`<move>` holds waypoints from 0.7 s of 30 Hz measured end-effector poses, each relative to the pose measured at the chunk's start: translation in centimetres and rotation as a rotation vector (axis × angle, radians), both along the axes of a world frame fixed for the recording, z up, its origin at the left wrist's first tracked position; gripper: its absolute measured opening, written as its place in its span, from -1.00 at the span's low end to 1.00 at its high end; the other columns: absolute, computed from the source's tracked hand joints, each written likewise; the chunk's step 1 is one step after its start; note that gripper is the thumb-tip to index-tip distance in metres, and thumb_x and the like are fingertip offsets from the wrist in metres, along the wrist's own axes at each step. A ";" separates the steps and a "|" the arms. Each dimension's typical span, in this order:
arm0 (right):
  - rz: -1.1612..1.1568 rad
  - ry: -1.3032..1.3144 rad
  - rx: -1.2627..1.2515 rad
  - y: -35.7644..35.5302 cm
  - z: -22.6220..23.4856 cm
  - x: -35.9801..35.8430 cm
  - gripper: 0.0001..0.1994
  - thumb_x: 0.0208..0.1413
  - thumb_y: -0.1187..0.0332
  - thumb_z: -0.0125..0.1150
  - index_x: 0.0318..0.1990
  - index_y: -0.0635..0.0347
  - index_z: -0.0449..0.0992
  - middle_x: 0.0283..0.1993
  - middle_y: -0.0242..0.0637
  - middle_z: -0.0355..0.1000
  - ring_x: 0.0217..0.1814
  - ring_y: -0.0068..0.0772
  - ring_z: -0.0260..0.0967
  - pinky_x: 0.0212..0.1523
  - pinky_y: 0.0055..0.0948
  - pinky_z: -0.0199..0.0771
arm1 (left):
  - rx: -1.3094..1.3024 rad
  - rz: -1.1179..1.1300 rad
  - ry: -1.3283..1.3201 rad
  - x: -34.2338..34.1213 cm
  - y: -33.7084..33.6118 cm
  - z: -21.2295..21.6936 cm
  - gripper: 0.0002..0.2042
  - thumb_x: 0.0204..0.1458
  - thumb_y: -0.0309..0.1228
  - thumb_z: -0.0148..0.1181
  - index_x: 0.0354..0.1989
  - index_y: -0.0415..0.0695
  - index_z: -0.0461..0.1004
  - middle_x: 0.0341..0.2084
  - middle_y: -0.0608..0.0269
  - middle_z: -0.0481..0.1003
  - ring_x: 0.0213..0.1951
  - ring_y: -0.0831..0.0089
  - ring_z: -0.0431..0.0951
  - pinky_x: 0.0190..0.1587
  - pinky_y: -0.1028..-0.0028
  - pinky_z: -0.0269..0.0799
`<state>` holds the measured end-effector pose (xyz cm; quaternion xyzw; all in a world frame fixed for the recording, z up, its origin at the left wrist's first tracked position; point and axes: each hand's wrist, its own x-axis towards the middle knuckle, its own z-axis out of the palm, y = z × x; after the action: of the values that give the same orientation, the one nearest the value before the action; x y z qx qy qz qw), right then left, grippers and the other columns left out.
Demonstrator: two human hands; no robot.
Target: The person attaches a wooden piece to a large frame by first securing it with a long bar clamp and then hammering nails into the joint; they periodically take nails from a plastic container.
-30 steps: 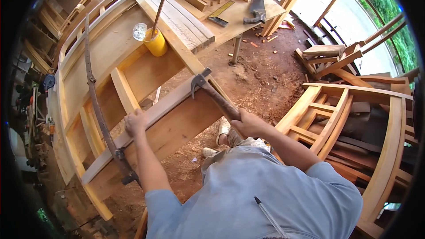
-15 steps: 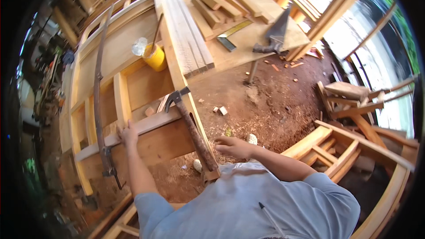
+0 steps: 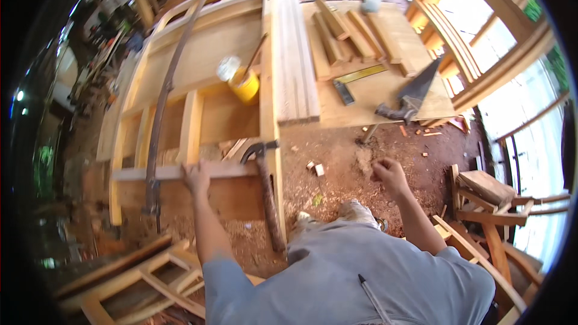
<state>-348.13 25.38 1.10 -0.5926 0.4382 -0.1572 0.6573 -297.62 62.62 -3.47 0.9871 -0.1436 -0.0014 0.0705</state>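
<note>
My left hand (image 3: 196, 177) grips the end rail (image 3: 232, 169) of a large wooden frame (image 3: 270, 78), its fingers over the rail's top edge. Over the frame's near right corner lies a claw hammer (image 3: 268, 198), its handle toward me. A long dark bar clamp (image 3: 162, 108) spans the frame lengthwise, left of that hand. My right hand (image 3: 389, 174) is raised over the ground to the right, fingers curled in and nothing visible in them. A yellow container (image 3: 245, 88) with a stick in it stands inside the frame, beside a clear plastic piece (image 3: 229, 68).
Pale boards (image 3: 296, 54) lie along the frame's right side. On the plywood table (image 3: 361, 105) are short wood pieces (image 3: 354, 33), a try square (image 3: 358, 77) and a handsaw (image 3: 415, 93). More wooden frames (image 3: 153, 283) lie at lower left. Wood scraps (image 3: 316, 168) and shavings litter the earth floor.
My right hand has moved right and away from the hammer, its fingers curling in. My left hand has closed over the rail. The view has shifted, with the worktable now farther right.
</note>
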 end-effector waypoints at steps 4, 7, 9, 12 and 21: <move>-0.223 -0.234 -0.065 -8.0 6.4 3.5 -0.73 0.37 0.24 0.10 -0.18 0.32 0.52 -0.47 -0.39 0.43 -0.44 -0.57 0.38 -0.33 -0.50 0.44 | -0.151 -0.022 -0.066 -1.4 -0.2 -0.2 -0.43 0.31 0.04 -0.07 0.10 -0.25 0.59 0.48 -0.16 0.05 0.47 -0.23 -0.01 0.50 0.00 -0.10; -0.263 -0.330 -0.242 -15.8 9.7 7.8 -0.75 0.38 0.25 0.08 -0.12 0.30 0.50 -0.47 -0.37 0.42 -0.46 -0.55 0.35 -0.35 -0.51 0.41 | -0.312 -0.062 -0.085 -5.4 -1.1 0.9 -0.56 0.25 -0.15 0.14 0.10 -0.25 0.58 0.46 -0.12 0.12 0.44 -0.16 0.11 0.47 0.08 0.02; -0.232 -0.443 -0.194 -22.7 10.6 10.6 -0.77 0.38 0.27 0.07 -0.12 0.28 0.49 -0.46 -0.37 0.41 -0.47 -0.54 0.34 -0.36 -0.51 0.40 | -0.327 -0.075 -0.083 -8.6 -1.8 2.2 -0.62 0.19 -0.26 0.21 0.06 -0.28 0.59 0.37 -0.12 0.26 0.37 -0.08 0.24 0.41 0.14 0.13; -0.130 -0.574 0.014 -35.0 9.9 15.1 -0.82 0.39 0.29 0.03 -0.20 0.17 0.47 -0.50 -0.45 0.31 -0.49 -0.55 0.28 -0.42 -0.52 0.33 | -0.445 0.076 0.085 -12.7 -1.7 5.2 -0.69 0.10 -0.41 0.32 -0.03 -0.32 0.60 0.09 -0.08 0.52 0.14 0.07 0.50 0.25 0.23 0.35; -0.268 -0.453 0.311 -72.4 5.2 30.3 -0.29 0.04 -0.18 0.38 0.10 0.23 0.35 -0.14 -0.29 0.49 -0.17 -0.35 0.45 -0.12 -0.29 0.50 | -0.263 1.275 -0.407 -35.8 0.3 6.6 -0.56 0.07 -0.17 0.39 -0.39 -0.46 0.59 -0.46 -0.26 0.61 -0.40 -0.08 0.64 -0.26 0.10 0.56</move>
<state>-317.81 -47.00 6.34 -0.3718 0.3734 -0.3018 0.7945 -333.40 62.91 3.10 0.8427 0.4566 0.2435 0.1488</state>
